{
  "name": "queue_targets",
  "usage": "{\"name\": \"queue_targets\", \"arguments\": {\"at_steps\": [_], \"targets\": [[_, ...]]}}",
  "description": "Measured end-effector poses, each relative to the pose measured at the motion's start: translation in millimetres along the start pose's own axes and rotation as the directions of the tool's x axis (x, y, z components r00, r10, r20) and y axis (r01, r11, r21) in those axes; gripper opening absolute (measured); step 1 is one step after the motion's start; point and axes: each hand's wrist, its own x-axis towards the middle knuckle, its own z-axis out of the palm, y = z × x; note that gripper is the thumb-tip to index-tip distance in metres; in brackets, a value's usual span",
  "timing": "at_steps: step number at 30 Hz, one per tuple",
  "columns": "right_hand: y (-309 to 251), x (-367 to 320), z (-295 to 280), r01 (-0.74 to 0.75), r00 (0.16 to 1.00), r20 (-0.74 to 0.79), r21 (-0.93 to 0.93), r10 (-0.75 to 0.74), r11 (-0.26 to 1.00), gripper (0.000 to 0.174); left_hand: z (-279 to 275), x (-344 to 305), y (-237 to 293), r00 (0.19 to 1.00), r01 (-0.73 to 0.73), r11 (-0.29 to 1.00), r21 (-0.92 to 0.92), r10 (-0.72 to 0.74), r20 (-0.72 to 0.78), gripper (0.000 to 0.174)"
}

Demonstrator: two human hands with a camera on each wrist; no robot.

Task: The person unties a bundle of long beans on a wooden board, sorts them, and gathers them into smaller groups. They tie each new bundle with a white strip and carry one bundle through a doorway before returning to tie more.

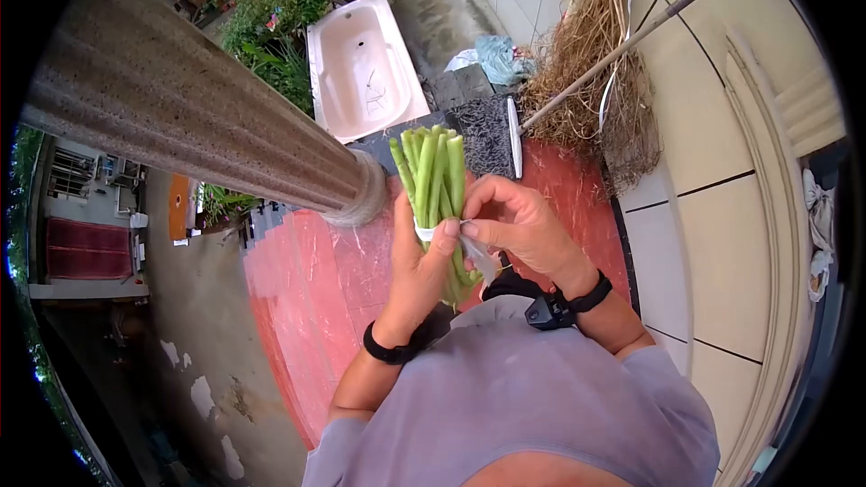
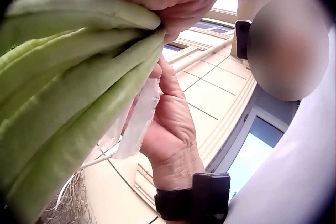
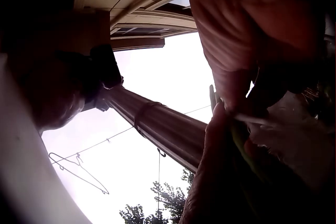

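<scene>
A bundle of green stalks (image 1: pixel 434 171) stands roughly upright in front of the chest, with a white band (image 1: pixel 424 234) around its middle. My left hand (image 1: pixel 417 257) grips the bundle from the left, its thumb across the front over the band. At the band's right side my right hand (image 1: pixel 528 227) pinches the whitish strip (image 1: pixel 479 257), whose loose end hangs down. In the left wrist view the stalks (image 2: pixel 68 71) fill the left side, and the strip (image 2: pixel 137 121) hangs beside the right hand (image 2: pixel 173 124). The right wrist view is dark; the stalks barely show there.
A pink tub (image 1: pixel 365 68) lies beyond the hands, near green plants. A stone column (image 1: pixel 207 108) slants in from the left. Dry brush (image 1: pixel 586 81) and a long-handled tool (image 1: pixel 613 54) lean by the tiled wall (image 1: pixel 722 243) on the right. Red flooring (image 1: pixel 311 280) lies below.
</scene>
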Motion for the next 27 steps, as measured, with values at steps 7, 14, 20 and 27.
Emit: {"name": "queue_targets", "arguments": {"at_steps": [7, 14, 20, 27], "targets": [[-52.3, 80.2, -28.2, 0.342, 0.925, 0.182, -0.019, -0.333, 0.939, 0.015, -11.1, 82.9, 37.8, 0.989, -0.004, 0.994, -0.109, 0.020, 0.147, 0.066], [-95.7, 177.3, -0.1, 0.329, 0.858, 0.252, 0.402, -0.448, 0.855, 0.009, -64.5, 182.4, 95.3, 0.825, 0.547, 0.757, -0.357, -0.415, 0.384, 0.066], [-107.0, 276.6, 54.6, 0.842, 0.537, -0.249, 0.092, -0.806, 0.532, 0.009, -117.0, 280.8, 117.8, 0.683, 0.708, 0.586, -0.394, -0.427, 0.593, 0.067], [-149.4, 351.0, -22.8, 0.766, 0.605, 0.242, -0.436, -0.758, 0.472, 0.024, -125.5, 364.4, 161.1, 0.455, 0.805, -0.011, -0.594, -0.631, 0.628, 0.069]]}}
